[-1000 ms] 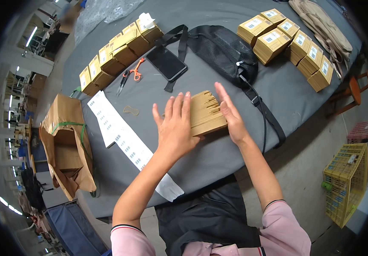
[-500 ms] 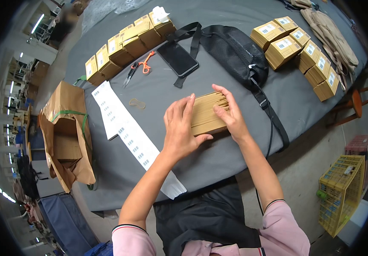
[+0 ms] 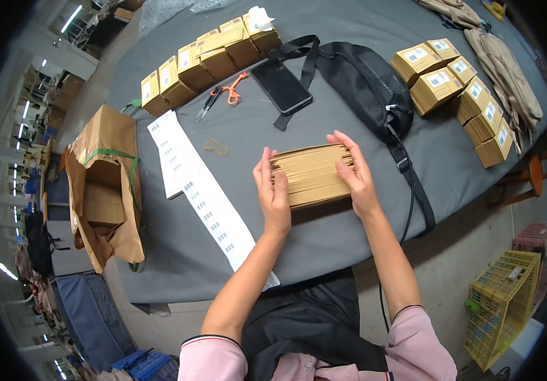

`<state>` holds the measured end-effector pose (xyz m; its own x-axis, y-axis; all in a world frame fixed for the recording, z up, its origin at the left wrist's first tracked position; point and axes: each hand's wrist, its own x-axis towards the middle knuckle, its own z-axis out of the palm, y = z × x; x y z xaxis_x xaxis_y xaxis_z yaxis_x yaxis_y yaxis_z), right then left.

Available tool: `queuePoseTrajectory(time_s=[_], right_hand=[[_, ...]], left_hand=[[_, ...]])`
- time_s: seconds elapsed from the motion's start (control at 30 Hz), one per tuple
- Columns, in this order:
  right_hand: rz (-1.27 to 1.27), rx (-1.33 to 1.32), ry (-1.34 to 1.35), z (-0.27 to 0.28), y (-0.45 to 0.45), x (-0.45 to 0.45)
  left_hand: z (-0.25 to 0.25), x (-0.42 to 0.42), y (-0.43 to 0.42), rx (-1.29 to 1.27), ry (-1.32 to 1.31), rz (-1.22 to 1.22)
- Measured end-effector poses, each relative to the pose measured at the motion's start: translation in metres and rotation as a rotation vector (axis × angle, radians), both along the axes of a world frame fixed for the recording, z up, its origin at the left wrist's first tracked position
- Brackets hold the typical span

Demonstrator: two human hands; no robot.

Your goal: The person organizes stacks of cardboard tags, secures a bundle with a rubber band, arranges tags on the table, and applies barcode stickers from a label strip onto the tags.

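Observation:
A thick stack of brown card pieces point(image 3: 311, 174) is held between my two hands above the grey table point(image 3: 222, 184). My left hand point(image 3: 274, 193) presses on its left end, fingers behind and thumb in front. On the right end, my right hand point(image 3: 357, 174) grips with the fingers at the far corner and the thumb on the near face. A rubber band point(image 3: 216, 147) lies left of the stack. Farther left is a long strip of printed labels point(image 3: 206, 206). Orange-handled scissors point(image 3: 222, 95) and a black phone point(image 3: 281, 87) lie beyond.
Labelled brown bundles point(image 3: 187, 62) stand in a row at the back left, others point(image 3: 437, 86) at the back right. A black bag point(image 3: 365, 82) with a strap lies between. An open paper sack point(image 3: 105, 184) is at left, a yellow crate point(image 3: 502, 298) at lower right.
My left hand has moved from the top and near side of the stack to its left end. The stack now lies more level across, its edges facing me. The view has shifted.

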<state>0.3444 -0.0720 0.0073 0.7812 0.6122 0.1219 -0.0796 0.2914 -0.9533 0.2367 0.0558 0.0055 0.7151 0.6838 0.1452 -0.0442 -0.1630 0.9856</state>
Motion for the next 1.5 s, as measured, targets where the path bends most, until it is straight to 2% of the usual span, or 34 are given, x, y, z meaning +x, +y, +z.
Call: queuePoseTrajectory(time_s=[0.23,0.3,0.4,0.43,0.57,0.63,0.77,0.83,0.93,1.07,1.13,1.17,1.23,1.33,1.4,1.5], right_hand=[[-0.05,0.071,-0.026,-0.002,0.001,-0.003],[-0.035,0.059,0.026,-0.005,-0.002,-0.002],[-0.019,0.035,0.064,-0.012,-0.003,0.0],[-0.018,0.023,0.047,-0.011,-0.003,0.003],[0.05,-0.044,-0.088,-0.001,-0.009,0.003],[0.057,0.0,-0.095,0.0,-0.009,0.004],[0.055,-0.104,-0.27,-0.006,-0.011,0.009],[0.029,-0.094,-0.215,-0.004,-0.009,0.006],[0.027,-0.112,-0.22,-0.005,-0.008,0.006],[0.005,-0.117,-0.189,-0.002,-0.005,0.005],[-0.005,-0.125,-0.125,-0.003,-0.005,0.004],[-0.002,-0.128,-0.118,-0.005,-0.004,0.005],[-0.051,-0.065,-0.077,-0.012,-0.001,0.006],[-0.072,-0.062,-0.129,-0.012,-0.001,0.006],[-0.061,-0.05,-0.056,-0.014,0.0,0.006],[-0.068,-0.051,-0.052,-0.012,-0.001,0.006]], left_hand=[[0.014,0.009,-0.013,0.027,-0.097,0.011],[0.004,0.01,-0.012,-0.203,-0.164,-0.03],[-0.002,0.009,-0.009,-0.227,-0.13,0.005],[-0.001,0.009,-0.006,-0.155,-0.093,-0.014],[0.007,0.009,-0.012,-0.219,-0.11,-0.011],[0.003,0.008,-0.009,-0.054,-0.037,-0.004],[0.011,0.008,-0.006,0.015,0.006,-0.097],[0.011,0.008,-0.008,0.084,0.039,-0.058],[0.007,0.008,-0.007,-0.049,0.028,-0.034],[0.009,0.007,-0.004,-0.073,0.053,-0.046],[0.008,0.008,-0.003,0.153,0.097,-0.009],[0.007,0.009,-0.003,0.149,0.104,-0.008],[0.013,0.01,-0.002,0.5,0.048,0.045],[0.018,0.008,-0.001,0.619,0.016,-0.01],[0.012,0.007,0.006,0.759,0.065,-0.031],[0.016,0.004,0.012,0.817,0.04,-0.138]])
